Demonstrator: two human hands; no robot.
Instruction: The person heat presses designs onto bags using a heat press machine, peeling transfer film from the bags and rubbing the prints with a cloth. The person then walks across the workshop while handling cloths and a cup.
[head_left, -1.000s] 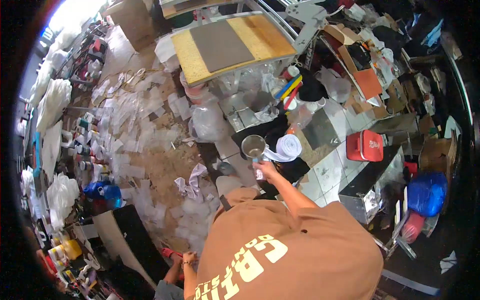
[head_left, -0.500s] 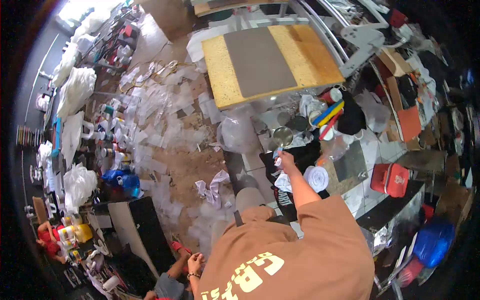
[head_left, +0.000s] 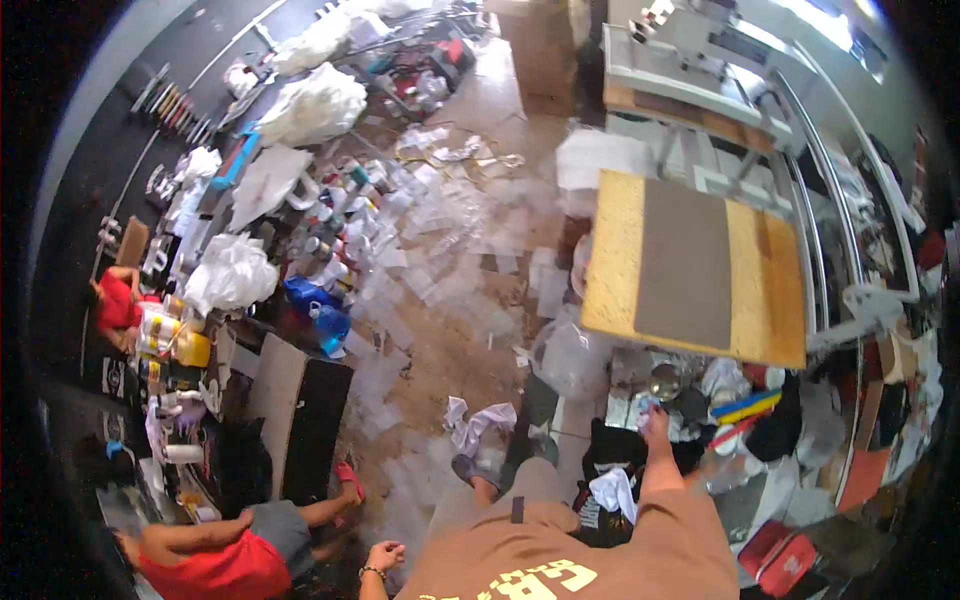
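Observation:
My right hand (head_left: 655, 422) reaches forward at the low right and is closed on a small light blue-and-white piece (head_left: 647, 404), which is too small to name. Just beyond it sits a round, shiny metal container (head_left: 666, 379). Below the hand, black fabric with white print (head_left: 612, 446) lies on the floor, with a white cloth (head_left: 613, 493) on it. My left hand (head_left: 384, 556), a bracelet at its wrist, hangs by my side with loosely bent fingers and nothing visible in it.
A yellow board with a grey band (head_left: 684, 270) stands ahead. Clear plastic (head_left: 572, 352) and a white cloth (head_left: 480, 425) lie on the littered floor. A person in red (head_left: 215, 568) sits at lower left, another (head_left: 120, 300) farther left. A red case (head_left: 777, 558) is at lower right.
My view has swung right and tilted up, so the scene sits farther left and lower. My right hand still holds the small piece; the left hand's fingers look looser.

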